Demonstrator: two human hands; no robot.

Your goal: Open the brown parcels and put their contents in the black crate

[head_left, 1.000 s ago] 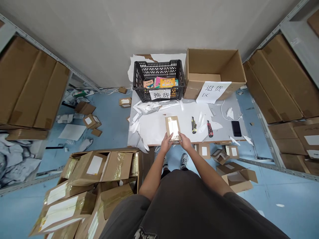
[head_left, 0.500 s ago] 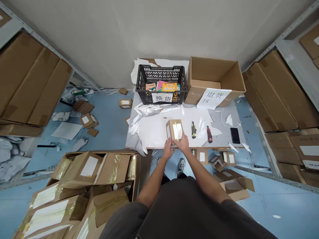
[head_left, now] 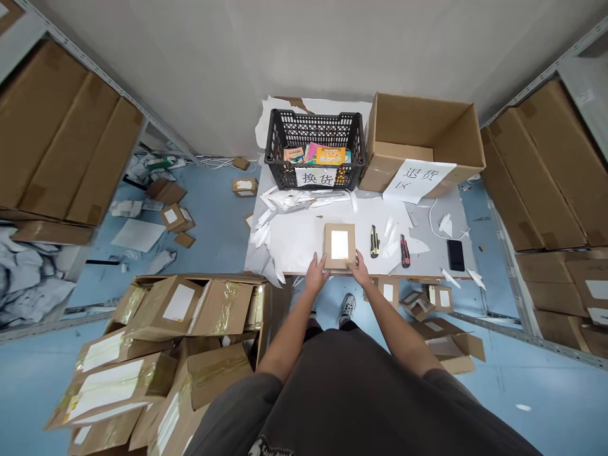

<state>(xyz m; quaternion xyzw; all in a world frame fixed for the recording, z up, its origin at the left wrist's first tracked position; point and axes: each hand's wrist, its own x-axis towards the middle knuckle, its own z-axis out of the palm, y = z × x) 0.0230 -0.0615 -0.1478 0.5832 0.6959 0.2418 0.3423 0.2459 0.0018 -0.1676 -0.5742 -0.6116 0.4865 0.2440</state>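
A small cardboard box [head_left: 339,244] with a white label facing up is at the front edge of the white-covered table [head_left: 294,237]. My left hand [head_left: 316,273] grips its near left corner, thumb against the side. At the near right corner, my right hand [head_left: 360,269] has its fingers on the box. Right of the box lie a yellow-and-black box cutter [head_left: 375,242] and a red-and-black box cutter [head_left: 405,251]. The underside of the box is hidden.
A black plastic crate [head_left: 316,133] with booklets and a big open carton [head_left: 422,117] stand at the back. Paper scraps [head_left: 289,199] and a phone [head_left: 456,255] lie on the table. Left of me is a large carton full of parcels [head_left: 178,304]. Shelves flank both sides.
The small box has been turned over between my hands: its taped face gave way to a plain side with a white label. My hands have shifted to its two near corners.
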